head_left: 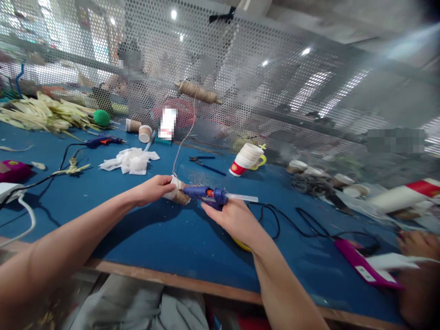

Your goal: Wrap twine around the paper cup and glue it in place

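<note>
My left hand (154,189) grips a white paper cup (169,194) lying on its side, partly wrapped in brown twine (182,198). A strand of that twine (182,142) rises from the cup to a spool (197,92) on the mesh screen. In my right hand (237,219) is a blue hot glue gun (199,192), a clear glue stick (242,198) sticking out of its back. Its nozzle points left at the wrapped part of the cup; whether it touches cannot be made out. Part of a yellow object (242,244) shows under my right wrist.
Blue-handled pliers (208,166) and stacked paper cups (245,159) lie beyond my hands. White tissue (130,160), another glue gun (103,141) and pale husks (44,112) are at left. A black cable (305,229) runs toward a magenta power strip (366,266), near another person's hand (419,243).
</note>
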Tool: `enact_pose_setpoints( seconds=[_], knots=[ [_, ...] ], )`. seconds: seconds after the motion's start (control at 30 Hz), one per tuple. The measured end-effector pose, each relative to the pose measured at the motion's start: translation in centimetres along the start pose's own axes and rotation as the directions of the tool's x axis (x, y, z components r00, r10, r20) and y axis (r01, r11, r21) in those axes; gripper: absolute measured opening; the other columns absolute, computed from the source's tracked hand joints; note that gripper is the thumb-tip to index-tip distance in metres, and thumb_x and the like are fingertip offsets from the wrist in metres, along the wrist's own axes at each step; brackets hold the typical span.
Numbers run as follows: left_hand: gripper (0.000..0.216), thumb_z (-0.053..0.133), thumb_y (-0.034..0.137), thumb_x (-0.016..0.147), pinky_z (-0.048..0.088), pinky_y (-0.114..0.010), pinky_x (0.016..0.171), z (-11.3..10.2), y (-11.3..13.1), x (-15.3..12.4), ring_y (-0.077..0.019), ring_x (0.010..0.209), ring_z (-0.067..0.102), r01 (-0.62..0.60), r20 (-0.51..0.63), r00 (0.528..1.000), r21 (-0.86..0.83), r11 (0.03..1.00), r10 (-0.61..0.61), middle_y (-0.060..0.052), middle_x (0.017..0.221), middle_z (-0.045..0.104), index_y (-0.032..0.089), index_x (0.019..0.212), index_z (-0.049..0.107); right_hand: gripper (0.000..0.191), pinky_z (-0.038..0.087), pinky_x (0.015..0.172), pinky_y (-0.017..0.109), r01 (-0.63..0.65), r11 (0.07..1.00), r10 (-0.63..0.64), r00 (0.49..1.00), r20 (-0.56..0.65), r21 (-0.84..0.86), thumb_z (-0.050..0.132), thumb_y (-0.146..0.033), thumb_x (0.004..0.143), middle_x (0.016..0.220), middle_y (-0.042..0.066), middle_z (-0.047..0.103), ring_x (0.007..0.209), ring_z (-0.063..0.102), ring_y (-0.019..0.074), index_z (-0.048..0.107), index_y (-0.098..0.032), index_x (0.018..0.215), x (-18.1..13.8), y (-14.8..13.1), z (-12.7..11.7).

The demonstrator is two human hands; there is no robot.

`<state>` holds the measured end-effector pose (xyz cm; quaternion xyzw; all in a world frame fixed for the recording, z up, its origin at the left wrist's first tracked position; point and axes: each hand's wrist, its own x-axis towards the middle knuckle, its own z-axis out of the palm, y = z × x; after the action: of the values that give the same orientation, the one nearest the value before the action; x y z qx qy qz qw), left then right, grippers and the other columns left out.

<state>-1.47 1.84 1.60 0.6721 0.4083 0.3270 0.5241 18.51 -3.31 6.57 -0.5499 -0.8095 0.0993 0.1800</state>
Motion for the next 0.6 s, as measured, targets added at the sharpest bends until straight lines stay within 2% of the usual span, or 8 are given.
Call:
enact_pose_setpoints(
  seconds=[0.3,0.6],
  knots=[
    [0.029,0.045,0.031,0.073,0.037,-0.025,0.073,-0.14,0.31,-0.26,-0.0177,0.082,0.051,-0.066,0.031,0.997,0.093,0.993,0.064,-0.004,0.089,0.061,0.012,0.091,0.058,0.020,0.035,0.048,0.025,-0.041,0.995,0.045,0.998,-0.037,0.089,0.046,-0.033,0.071,0.049,0.000,0.052,0.055,0.051,0.0157,0.053,-0.019,0.059,0.29,0.68,0.24],
    [0.023,0.042,0.029,0.075,0.036,-0.025,0.073,-0.24,0.44,-0.33,-0.0161,0.079,0.050,-0.115,0.085,0.991,0.141,0.983,0.103,-0.004,0.089,0.058,0.013,0.084,0.056,0.015,0.037,0.046,0.025,-0.072,0.987,0.080,0.995,-0.052,0.144,0.049,-0.031,0.069,0.042,-0.002,0.050,0.047,0.050,0.0146,0.055,-0.020,0.062,0.68,0.42,-0.06]
  ],
)
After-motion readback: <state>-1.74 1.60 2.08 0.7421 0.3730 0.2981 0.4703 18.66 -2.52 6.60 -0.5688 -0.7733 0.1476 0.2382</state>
